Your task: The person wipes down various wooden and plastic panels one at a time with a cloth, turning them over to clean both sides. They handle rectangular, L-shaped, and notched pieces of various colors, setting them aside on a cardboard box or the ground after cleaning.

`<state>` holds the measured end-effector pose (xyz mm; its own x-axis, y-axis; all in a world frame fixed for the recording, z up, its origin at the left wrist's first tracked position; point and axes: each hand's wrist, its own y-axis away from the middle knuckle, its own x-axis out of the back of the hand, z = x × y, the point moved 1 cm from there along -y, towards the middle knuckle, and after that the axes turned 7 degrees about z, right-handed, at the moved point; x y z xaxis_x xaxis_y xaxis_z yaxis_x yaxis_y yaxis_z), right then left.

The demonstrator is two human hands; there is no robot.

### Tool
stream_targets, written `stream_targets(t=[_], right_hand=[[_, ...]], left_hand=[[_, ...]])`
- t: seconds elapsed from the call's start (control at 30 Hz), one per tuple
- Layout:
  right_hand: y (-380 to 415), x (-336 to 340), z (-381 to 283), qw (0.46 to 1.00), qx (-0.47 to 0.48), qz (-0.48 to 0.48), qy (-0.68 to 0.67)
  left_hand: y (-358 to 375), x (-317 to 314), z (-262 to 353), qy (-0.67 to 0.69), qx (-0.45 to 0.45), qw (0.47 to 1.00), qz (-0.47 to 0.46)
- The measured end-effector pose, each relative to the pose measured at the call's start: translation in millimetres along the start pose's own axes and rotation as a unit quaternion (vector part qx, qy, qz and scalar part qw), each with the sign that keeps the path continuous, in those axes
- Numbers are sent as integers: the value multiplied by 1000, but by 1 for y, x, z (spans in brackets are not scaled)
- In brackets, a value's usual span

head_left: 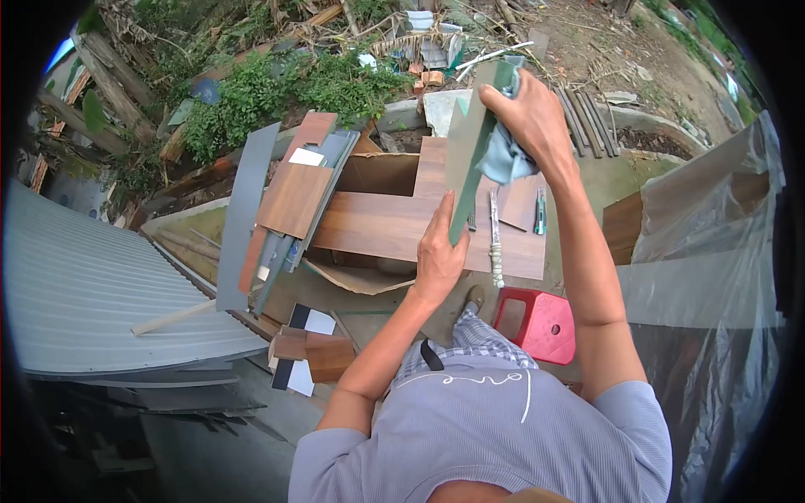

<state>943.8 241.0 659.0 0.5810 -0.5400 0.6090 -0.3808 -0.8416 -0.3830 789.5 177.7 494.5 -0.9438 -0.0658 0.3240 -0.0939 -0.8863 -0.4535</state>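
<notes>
A green and grey narrow board [471,159] is held up at a slant above the work surface. My left hand [439,256] grips its lower end, fingers on one side and thumb on the other. Around its upper part, my right hand [534,117] presses a light blue cloth [506,159] against the board, thumb over the edge. Below lie wood-grain planks [377,220]. On them rest a long tool with a wrapped handle [495,256] and a green utility knife [540,211].
To the left is a stack of cut boards [295,197], with offcuts [314,352] on the ground. A red plastic stool [549,331] stands near my legs. Plastic sheeting [704,251] hangs at right; corrugated metal [117,277] lies left. Dark strips [587,121] lie beyond.
</notes>
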Motion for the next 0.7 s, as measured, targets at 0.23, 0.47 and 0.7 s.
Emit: stream_targets(t=[0.23,0.47,0.7], right_hand=[[-1,-75,-56,992,108,-49,40],[39,-111,-128,976,166,-136,31],[51,-138,-139,971,188,-146,-13]], left_hand=[[19,101,26,-13,110,994,8],[53,160,44,2,187,981,59],[66,170,27,43,232,967,94]])
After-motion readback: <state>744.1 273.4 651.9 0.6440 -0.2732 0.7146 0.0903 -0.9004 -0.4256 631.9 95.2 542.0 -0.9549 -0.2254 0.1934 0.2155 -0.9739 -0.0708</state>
